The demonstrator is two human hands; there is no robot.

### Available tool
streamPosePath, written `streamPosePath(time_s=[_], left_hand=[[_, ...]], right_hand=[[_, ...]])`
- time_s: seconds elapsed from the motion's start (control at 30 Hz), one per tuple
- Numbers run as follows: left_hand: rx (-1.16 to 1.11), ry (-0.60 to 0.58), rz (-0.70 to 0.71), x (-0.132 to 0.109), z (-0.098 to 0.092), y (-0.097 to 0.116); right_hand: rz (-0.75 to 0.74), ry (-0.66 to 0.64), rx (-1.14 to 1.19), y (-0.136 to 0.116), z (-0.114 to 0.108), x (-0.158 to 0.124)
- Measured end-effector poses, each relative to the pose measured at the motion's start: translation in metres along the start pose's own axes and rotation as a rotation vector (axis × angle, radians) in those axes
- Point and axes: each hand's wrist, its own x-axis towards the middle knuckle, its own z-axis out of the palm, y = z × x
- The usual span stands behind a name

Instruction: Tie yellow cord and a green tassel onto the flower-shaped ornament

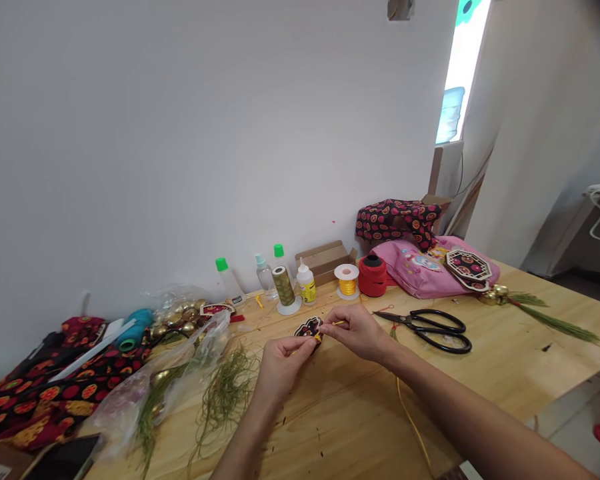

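My left hand (286, 360) pinches the lower edge of a small dark ornament (307, 328) with a pale scalloped border and a floral pattern. A bit of yellow cord (318, 338) shows at its fingertips. Close beside it, my right hand (353, 330) is closed in a pinch at the ornament's right edge; what lies between those fingertips is too small to make out. A longer yellow cord (411, 417) runs from under my right forearm toward the table's front. Black-handled scissors (425, 327) lie just right of my right hand, blades pointing left.
Behind my hands stand a glue bottle (307, 285), a green thread spool (283, 287), a yellow cord spool (347, 283) and red thread (373, 277). Green tassel strands (227, 387) and a plastic bag (125, 407) lie left. A pink bag (405, 267) sits right.
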Motion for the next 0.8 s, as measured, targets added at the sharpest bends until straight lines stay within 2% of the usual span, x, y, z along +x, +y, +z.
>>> streamPosePath(time_s=[0.17, 0.27, 0.37, 0.57, 0.67, 0.8], left_hand=[[-0.003, -0.019, 0.008, -0.001, 0.0, 0.002], [-0.031, -0.012, 0.01, -0.001, 0.0, 0.001], [-0.068, 0.003, -0.029, -0.001, 0.0, -0.001], [-0.156, 0.046, -0.062, -0.003, 0.0, 0.002], [-0.198, 0.055, -0.072, -0.005, 0.001, 0.008], [-0.226, 0.022, -0.136, -0.008, 0.003, 0.012]], right_hand=[[0.046, 0.04, -0.014, -0.002, 0.0, 0.001], [0.11, 0.044, 0.089, 0.0, 0.001, 0.002], [0.229, -0.059, 0.277, 0.005, -0.001, 0.003], [0.498, -0.456, 0.901, 0.004, -0.015, 0.0], [0.499, -0.495, 1.005, 0.0, -0.017, -0.002], [0.397, -0.443, 0.857, -0.002, -0.008, -0.004]])
